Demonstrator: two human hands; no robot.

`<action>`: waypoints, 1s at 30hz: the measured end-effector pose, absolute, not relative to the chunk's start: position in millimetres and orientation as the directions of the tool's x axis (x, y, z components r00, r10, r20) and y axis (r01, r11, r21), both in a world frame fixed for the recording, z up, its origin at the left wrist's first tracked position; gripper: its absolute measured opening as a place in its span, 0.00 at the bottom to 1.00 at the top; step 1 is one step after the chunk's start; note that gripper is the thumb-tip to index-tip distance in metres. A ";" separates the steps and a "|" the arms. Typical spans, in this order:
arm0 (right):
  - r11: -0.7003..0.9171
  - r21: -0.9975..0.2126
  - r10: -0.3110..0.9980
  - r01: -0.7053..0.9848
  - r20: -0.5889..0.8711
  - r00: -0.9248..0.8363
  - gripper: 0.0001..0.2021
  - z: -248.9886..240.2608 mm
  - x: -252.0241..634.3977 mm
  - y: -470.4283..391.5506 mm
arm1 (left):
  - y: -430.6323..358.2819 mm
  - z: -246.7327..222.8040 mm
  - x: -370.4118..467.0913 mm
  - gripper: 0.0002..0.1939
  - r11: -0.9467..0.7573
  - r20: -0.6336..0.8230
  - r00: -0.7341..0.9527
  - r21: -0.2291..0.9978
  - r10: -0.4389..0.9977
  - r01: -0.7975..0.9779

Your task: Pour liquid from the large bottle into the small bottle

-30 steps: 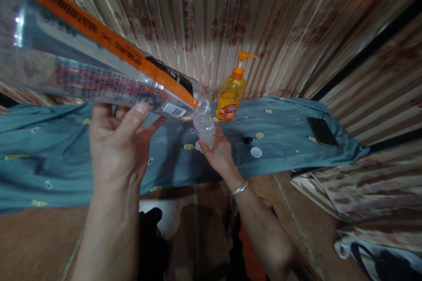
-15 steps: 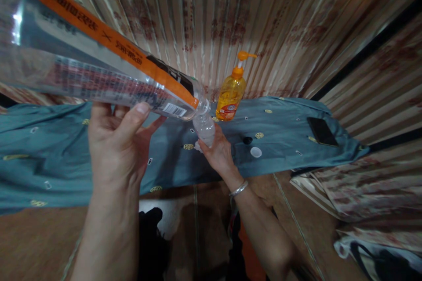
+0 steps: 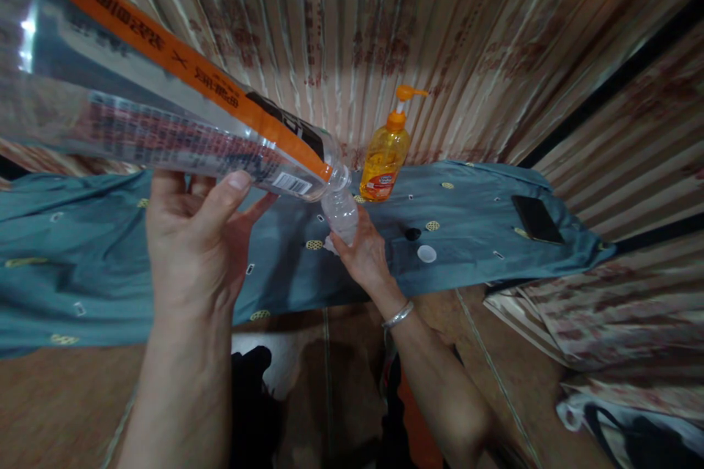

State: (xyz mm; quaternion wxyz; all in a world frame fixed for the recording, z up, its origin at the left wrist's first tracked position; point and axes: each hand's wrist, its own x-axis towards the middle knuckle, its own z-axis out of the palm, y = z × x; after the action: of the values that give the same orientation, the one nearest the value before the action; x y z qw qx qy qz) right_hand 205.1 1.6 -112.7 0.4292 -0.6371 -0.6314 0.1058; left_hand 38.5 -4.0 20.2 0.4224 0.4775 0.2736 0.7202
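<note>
My left hand point(image 3: 201, 234) grips a large clear plastic bottle point(image 3: 181, 110) with an orange and black label from below. The bottle is tilted, its neck pointing down to the right. At its mouth stands a small clear plastic bottle point(image 3: 339, 209), whose opening meets the large bottle's neck. Wrapped around the small bottle is my right hand point(image 3: 366, 249), with a silver bracelet at the wrist. The hand hides the small bottle's lower part. Whether liquid runs between the two, I cannot make out.
On the teal patterned cloth point(image 3: 462, 205) stand an orange pump bottle point(image 3: 385, 157), a small black cap point(image 3: 412, 234) and a round white lid point(image 3: 427, 254). A dark phone point(image 3: 537, 219) lies at the right. A pleated curtain point(image 3: 264, 29) hangs behind.
</note>
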 end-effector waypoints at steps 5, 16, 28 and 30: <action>0.163 -0.678 0.897 0.717 0.404 0.178 0.32 -111.8 204.8 1.1 | -5.3 21.9 39.9 0.19 -0.479 0.432 -0.208 0.798 0.878 -0.365; 0.166 -0.682 0.897 0.712 0.404 0.178 0.31 -110.1 205.2 0.6 | -4.0 18.5 38.4 0.19 -0.486 0.440 -0.207 0.805 0.874 -0.340; 0.157 -0.694 0.900 0.702 0.393 0.188 0.32 -108.4 206.7 0.5 | -6.3 15.2 36.7 0.18 -0.445 0.384 -0.229 0.817 0.894 -0.366; 0.149 -0.698 0.904 0.700 0.383 0.190 0.33 -107.6 207.3 0.5 | -7.0 14.8 36.3 0.15 -0.435 0.372 -0.230 0.820 0.899 -0.372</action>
State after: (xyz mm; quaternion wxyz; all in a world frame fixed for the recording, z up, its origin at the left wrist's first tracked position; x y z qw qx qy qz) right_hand 207.3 0.5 -107.6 0.4282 -0.6415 -0.6252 0.1192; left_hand 36.3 -7.0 14.8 0.4386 0.4388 0.3006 0.7244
